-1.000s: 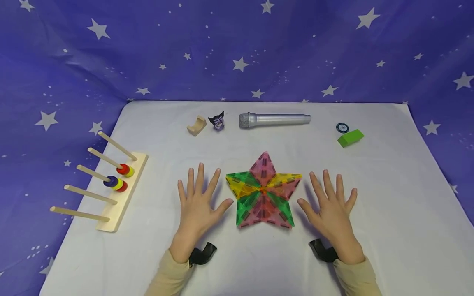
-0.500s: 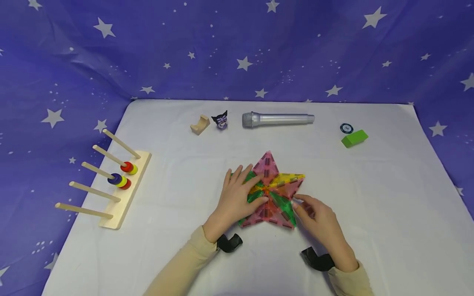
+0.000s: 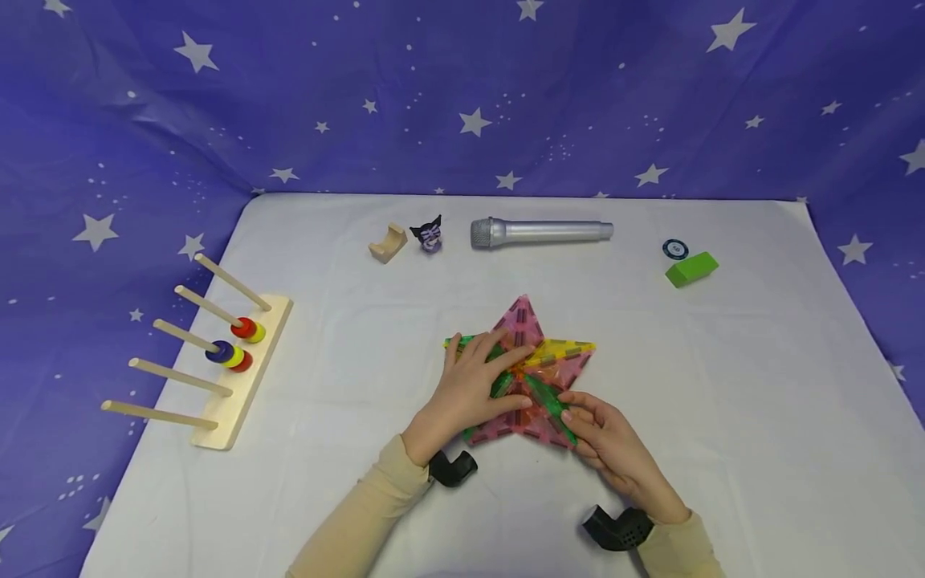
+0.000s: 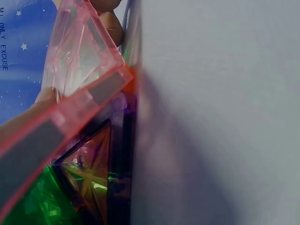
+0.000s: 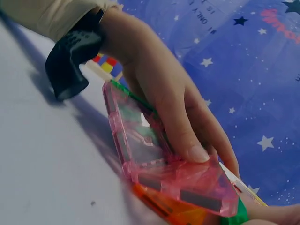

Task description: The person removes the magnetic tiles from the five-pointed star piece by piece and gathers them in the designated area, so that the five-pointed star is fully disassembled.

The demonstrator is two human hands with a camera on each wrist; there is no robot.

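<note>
A star of translucent magnetic tiles (image 3: pixel 522 323) in pink, green, yellow and orange lies in front of the person. The left hand (image 3: pixel 473 389) lies flat across the star's left half, fingers extended; its thumb (image 5: pixel 194 152) rests on a pink tile in the right wrist view. At the star's lower right, the right hand (image 3: pixel 610 441) pinches a green triangular tile (image 3: pixel 547 405), which is tilted up on edge. In the left wrist view, a pink tile (image 4: pixel 77 56) stands close to the camera, with the right hand's fingers (image 4: pixel 110 26) behind it.
A wooden peg rack (image 3: pixel 246 389) with colored beads stands at left. Along the back lie a wooden cradle block (image 3: pixel 388 243), a small black-and-purple figurine (image 3: pixel 429 236), a silver microphone (image 3: pixel 542 233), a round chip (image 3: pixel 675 249) and a green block (image 3: pixel 691 270).
Both hands have come inward from beside the star. The left hand now lies on it; the right hand has taken the green tile and tipped it up.
</note>
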